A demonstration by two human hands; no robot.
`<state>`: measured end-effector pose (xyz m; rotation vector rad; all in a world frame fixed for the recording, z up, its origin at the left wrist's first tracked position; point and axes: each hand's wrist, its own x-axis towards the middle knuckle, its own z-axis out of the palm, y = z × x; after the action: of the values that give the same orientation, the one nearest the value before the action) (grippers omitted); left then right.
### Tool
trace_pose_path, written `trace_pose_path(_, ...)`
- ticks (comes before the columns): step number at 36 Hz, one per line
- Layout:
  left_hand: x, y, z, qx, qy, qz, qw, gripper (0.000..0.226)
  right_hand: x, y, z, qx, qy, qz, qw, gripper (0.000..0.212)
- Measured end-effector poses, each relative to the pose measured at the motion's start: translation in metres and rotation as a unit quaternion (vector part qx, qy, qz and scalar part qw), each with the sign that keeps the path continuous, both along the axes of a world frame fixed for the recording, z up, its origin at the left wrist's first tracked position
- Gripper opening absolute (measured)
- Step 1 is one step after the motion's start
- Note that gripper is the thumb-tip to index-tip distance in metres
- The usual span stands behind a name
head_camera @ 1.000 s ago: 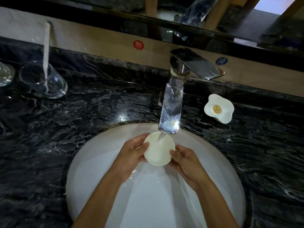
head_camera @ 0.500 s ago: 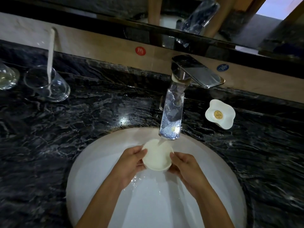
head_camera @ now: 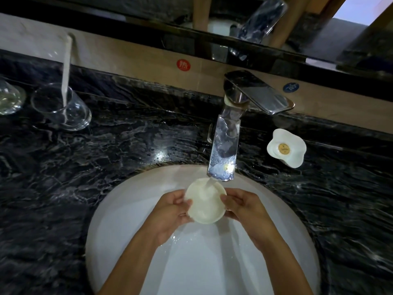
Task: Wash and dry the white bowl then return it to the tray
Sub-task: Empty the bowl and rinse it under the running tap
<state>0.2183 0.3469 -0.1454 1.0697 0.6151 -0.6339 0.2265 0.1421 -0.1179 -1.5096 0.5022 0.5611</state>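
**Inspector:** Count what you see, item by item.

**Operator:** I count one white bowl [head_camera: 205,201], held over the one white sink [head_camera: 119,209], directly under the spout of the one chrome tap [head_camera: 225,145]. A stream of water falls into the bowl's far part. Two hands are on it. The left hand [head_camera: 170,213] holds the left rim, fingers [head_camera: 180,201] curled round the edge with the thumb lying on the inside. The right hand [head_camera: 244,207] holds the right rim the same way, thumb tip on the inner edge.

**Inspector:** And on the bench?

**Operator:** On the dark marbled bench [head_camera: 127,145] I count two glasses at far left. One clear glass [head_camera: 61,107] has a single white stick [head_camera: 66,67] standing in it; the second glass [head_camera: 9,99] is cut by the frame's left edge. Right of the tap sits one white flower-shaped dish [head_camera: 293,152] with one round gold item [head_camera: 284,148] in it. On the far wall I count two round stickers, a red sticker [head_camera: 183,65] and a blue sticker [head_camera: 291,87].
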Motion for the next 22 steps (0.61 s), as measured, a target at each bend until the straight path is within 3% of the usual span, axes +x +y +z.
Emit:
trace_pose_path(6, -0.003, 0.001, -0.002, -0.045, 0.025, 0.009, 0.999, 0.016, 0.004, -0.004, -0.006, -0.001, 0.035, 0.018, 0.999, 0.017)
trace_pose_path(10, -0.002, 0.004, -0.003, -0.023, 0.016, 0.016, 0.999, 0.012, -0.002, -0.002, -0.012, 0.051, 0.075, 0.016, 0.996, 0.024)
trace_pose_path(13, 0.0, 0.005, 0.0, 0.003, -0.001, 0.025, 1.0, 0.023, -0.007, 0.001, -0.016, 0.074, 0.085, 0.02, 0.993, 0.023)
trace_pose_path(17, 0.0, 0.007, 0.002, 0.026, -0.049, 0.012, 0.998, 0.027, -0.01, 0.004, -0.018, 0.086, 0.064, -0.001, 0.994, 0.017)
trace_pose_path(22, -0.002, 0.01, 0.0, 0.005, -0.072, 0.007, 0.997, 0.036, -0.005, -0.001, -0.008, 0.035, -0.007, -0.006, 0.999, 0.028)
